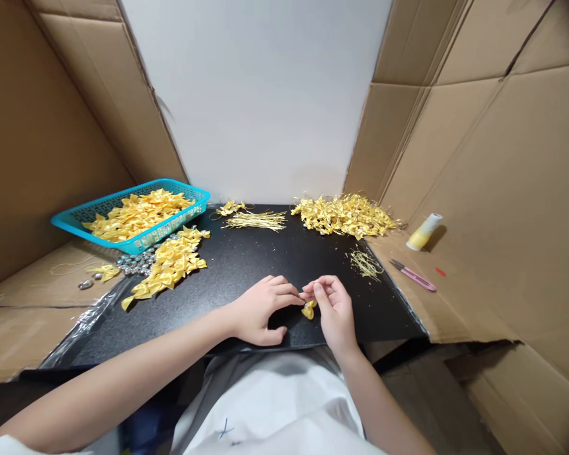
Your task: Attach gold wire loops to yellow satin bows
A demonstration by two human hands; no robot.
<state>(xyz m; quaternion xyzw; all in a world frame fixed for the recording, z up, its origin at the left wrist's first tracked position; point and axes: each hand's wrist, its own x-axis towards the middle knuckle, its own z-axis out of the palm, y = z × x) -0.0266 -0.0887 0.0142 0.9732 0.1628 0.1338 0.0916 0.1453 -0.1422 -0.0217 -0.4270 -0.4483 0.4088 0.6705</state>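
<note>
A small yellow ribbon bow (308,309) lies on the black tabletop between my two hands, near the front edge. My left hand (265,311) rests on the table with its thumb spread away from the fingers, and its index fingertip touches the top of the bow. Just right of the bow, my right hand (334,309) is closed in a pinch, thumb against fingers. What it pinches is too small to make out.
A turquoise basket (140,245) holds yellow bows; loose bows (175,262) and silver bells (137,262) lie beside it. Gold ties (256,220) and a pile of tied bows (344,215) are at the back. Right: thread clippings (366,265), pink snips (417,278), a thread spool (424,232).
</note>
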